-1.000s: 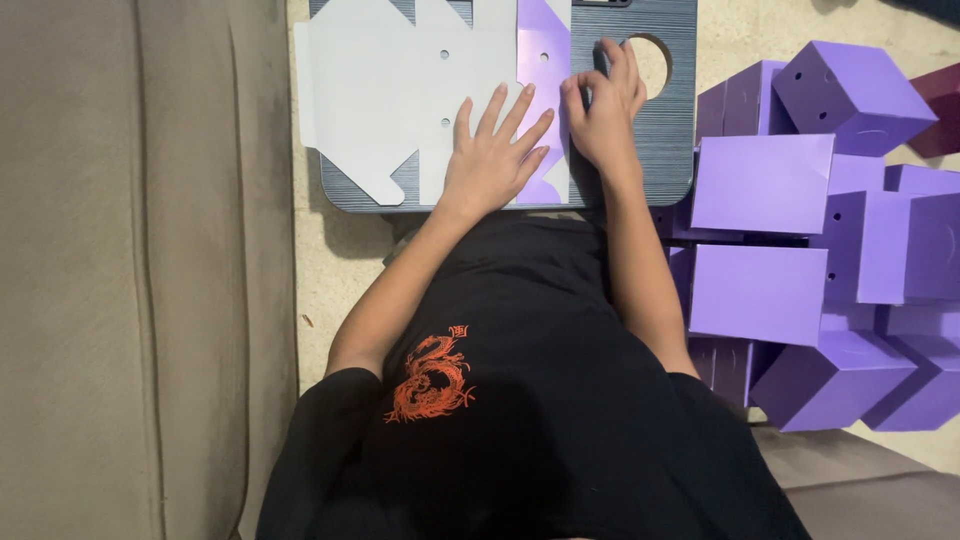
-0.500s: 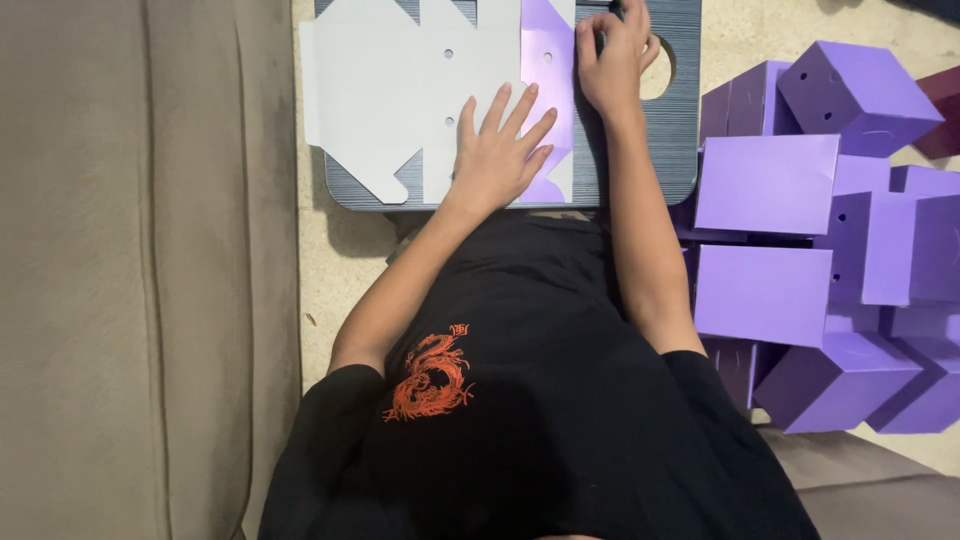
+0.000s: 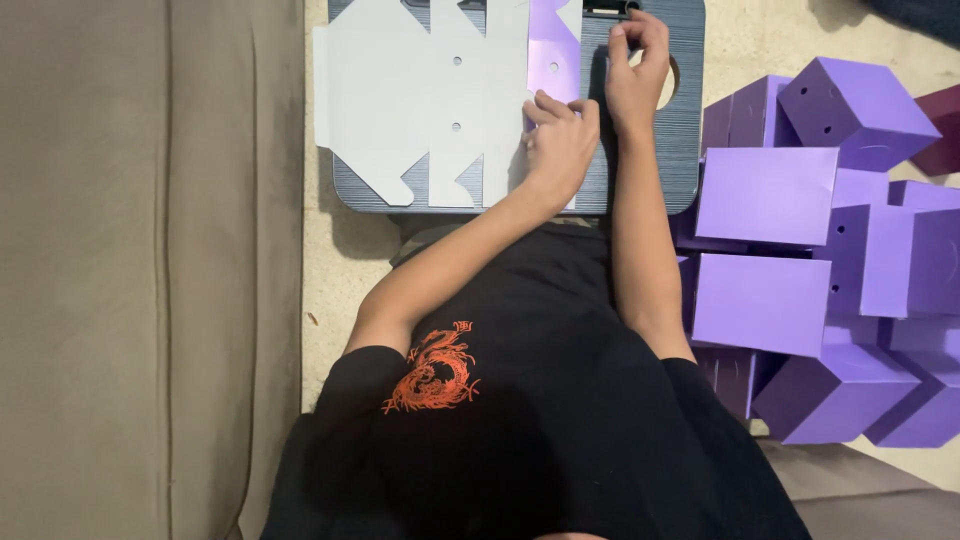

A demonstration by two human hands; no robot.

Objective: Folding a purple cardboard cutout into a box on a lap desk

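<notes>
Both hands pinch the purple flap (image 3: 553, 45) of the flat box blank (image 3: 430, 95): left hand (image 3: 560, 145) low, right hand (image 3: 636, 70) high. Uneven pressure could skew the crease, or slide the blank across the lap desk (image 3: 685, 130).

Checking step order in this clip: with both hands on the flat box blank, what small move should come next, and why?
Probably press the purple flap down along its crease. The left hand already pins the grey blank at the fold's lower end, the right hand grips the flap's far edge, and the blank still lies flat on the dark lap desk.
</notes>
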